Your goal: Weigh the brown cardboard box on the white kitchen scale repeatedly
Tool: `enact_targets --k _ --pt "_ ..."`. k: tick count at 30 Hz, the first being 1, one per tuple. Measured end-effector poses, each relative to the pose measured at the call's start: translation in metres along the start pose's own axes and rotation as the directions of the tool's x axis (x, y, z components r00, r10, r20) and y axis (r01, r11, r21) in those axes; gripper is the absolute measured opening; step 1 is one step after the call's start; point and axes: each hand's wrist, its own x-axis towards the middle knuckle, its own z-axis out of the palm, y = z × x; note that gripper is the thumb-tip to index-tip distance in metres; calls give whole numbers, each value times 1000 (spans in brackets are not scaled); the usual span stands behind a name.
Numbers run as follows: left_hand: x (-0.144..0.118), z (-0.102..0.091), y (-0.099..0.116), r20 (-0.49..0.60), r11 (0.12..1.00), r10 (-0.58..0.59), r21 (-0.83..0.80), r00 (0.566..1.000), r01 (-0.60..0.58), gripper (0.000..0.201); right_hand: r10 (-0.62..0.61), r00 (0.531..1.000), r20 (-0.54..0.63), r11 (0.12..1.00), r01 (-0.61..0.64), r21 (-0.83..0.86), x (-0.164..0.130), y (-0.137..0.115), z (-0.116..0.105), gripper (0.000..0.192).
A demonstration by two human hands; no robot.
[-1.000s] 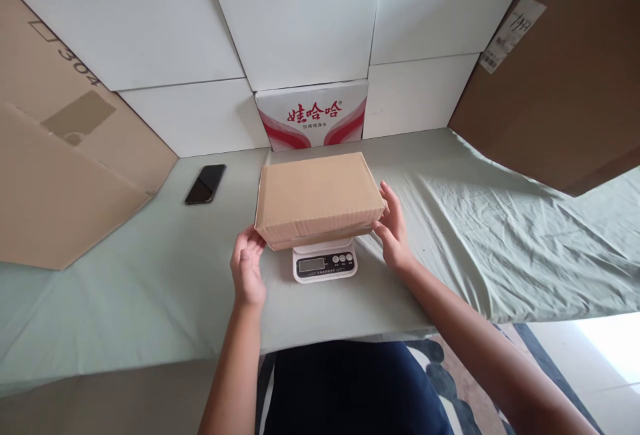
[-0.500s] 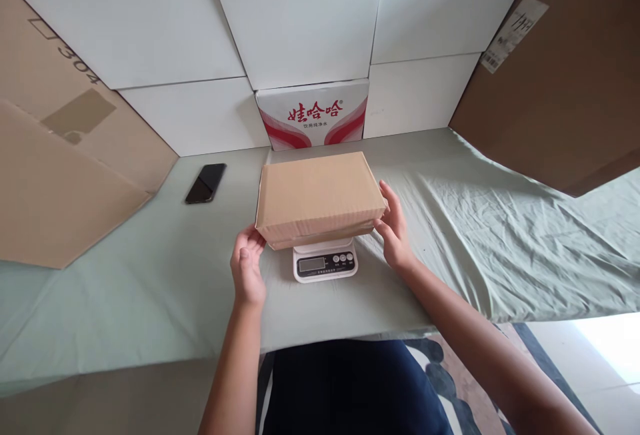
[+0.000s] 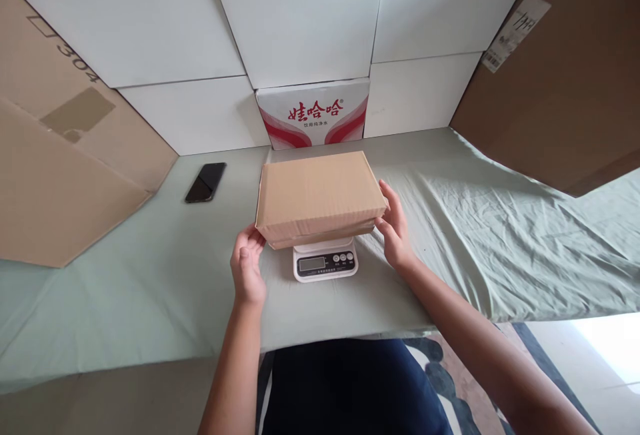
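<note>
A closed brown cardboard box (image 3: pixel 320 191) sits over a white kitchen scale (image 3: pixel 326 277), covering its weighing platform. The scale's display and several round buttons show in front of the box. At the box's front left corner, my left hand (image 3: pixel 249 265) has its fingers against the side and partly under the edge, thumb raised. My right hand (image 3: pixel 394 228) grips the right end, with the thumb near the front corner and the fingers along the side. Whether the box's full weight rests on the scale I cannot tell.
A black phone (image 3: pixel 205 183) lies on the green cloth (image 3: pixel 165 288) to the left. Behind stands a white and red carton (image 3: pixel 315 115) beside white panels (image 3: pixel 300 15). Large cardboard sheets flank the table, one at left (image 3: pixel 65 175) and a darker one at right (image 3: pixel 560 101).
</note>
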Motion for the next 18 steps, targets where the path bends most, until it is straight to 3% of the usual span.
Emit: enact_targets --k 18 --pt "-4 -1 -3 -11 999 -20 32 1000 20 78 5 998 55 999 -7 35 -2 -6 2 70"
